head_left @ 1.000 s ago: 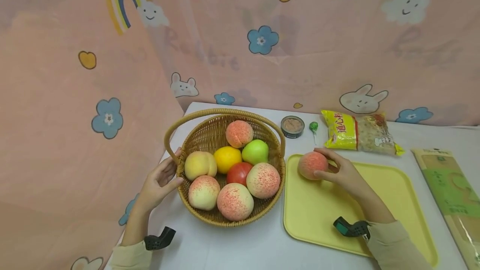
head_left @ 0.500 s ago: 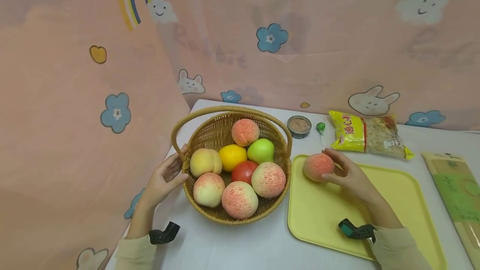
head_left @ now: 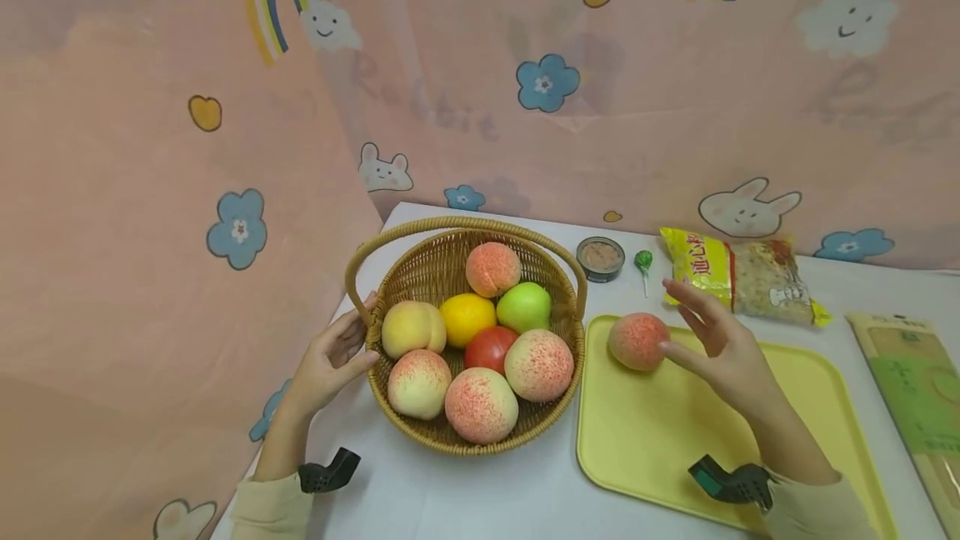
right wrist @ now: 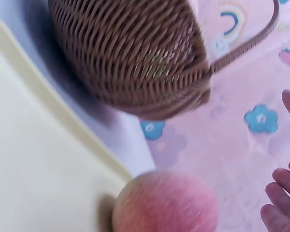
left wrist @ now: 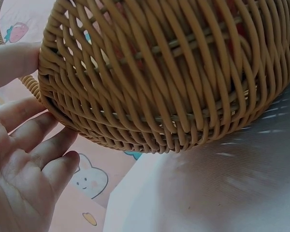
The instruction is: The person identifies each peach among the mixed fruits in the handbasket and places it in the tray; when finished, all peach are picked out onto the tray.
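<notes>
A woven basket [head_left: 480, 445] with an arched handle holds several peaches [head_left: 482, 405], a lemon [head_left: 467, 317], a green apple or pear [head_left: 524, 307] and a red round fruit [head_left: 490, 347]. My left hand [head_left: 327, 365] rests against the basket's left side, its thumb and fingers spread along the outside of the rim. A pink peach [head_left: 639, 342] sits in the far left corner of the yellow tray [head_left: 675, 440]. Just right of it my right hand [head_left: 720, 352] is spread, holding nothing. In the right wrist view a gap separates the peach [right wrist: 165, 205] from the fingers.
Behind the tray lie a round tin [head_left: 601, 259], a green lollipop [head_left: 643, 261] and a yellow pasta bag [head_left: 742, 277]. A flat green and tan packet [head_left: 911, 382] lies at the right. A patterned pink cloth [head_left: 450, 65] hangs behind the white-covered table.
My right hand has let go of the pink peach, spread its fingers and drawn back to the right. The peach stays on the tray. The left hand keeps its place at the basket.
</notes>
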Demonstrator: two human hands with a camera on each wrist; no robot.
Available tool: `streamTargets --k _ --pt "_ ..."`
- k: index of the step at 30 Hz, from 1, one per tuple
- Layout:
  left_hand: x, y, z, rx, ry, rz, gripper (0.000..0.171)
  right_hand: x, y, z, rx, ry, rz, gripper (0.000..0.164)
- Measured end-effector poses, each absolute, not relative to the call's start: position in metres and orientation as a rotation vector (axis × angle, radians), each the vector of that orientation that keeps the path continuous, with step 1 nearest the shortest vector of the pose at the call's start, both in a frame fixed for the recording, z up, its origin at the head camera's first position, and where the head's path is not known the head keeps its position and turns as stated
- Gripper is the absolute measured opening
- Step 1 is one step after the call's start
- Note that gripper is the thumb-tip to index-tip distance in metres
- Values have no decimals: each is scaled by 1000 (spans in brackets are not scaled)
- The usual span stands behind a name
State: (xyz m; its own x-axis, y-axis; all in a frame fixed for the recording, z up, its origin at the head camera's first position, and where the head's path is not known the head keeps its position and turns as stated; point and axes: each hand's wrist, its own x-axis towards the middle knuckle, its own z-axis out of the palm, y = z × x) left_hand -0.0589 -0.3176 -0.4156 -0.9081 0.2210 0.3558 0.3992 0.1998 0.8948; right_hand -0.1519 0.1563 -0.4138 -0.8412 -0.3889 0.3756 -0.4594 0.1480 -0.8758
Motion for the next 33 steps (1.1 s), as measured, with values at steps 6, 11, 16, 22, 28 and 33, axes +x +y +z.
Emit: streamTargets --k 6,11,16,22,28,33 --pt "-59 -318 -416 -639 -2293 -1799 64 -136 143 -390 1180 -2153 1951 74" --pt "-59 -318 -418 -660 -2276 -1785 63 -124 124 -375 1291 -2248 1898 72" --pt "-60 -318 -417 -650 -2281 -1791 63 -122 97 -362 1420 -2261 1941 69" --pt "-62 -317 -417 -653 -2276 -1800 63 -131 61 -347 1549 -2266 1912 65" --pt "-63 -318 -418 -634 -2283 -1804 63 -143 26 -337 1578 -2369 1973 64" --pt "-60 -317 -416 -608 -2292 -1810 64 -152 -3 -332 1612 -2402 1919 68"
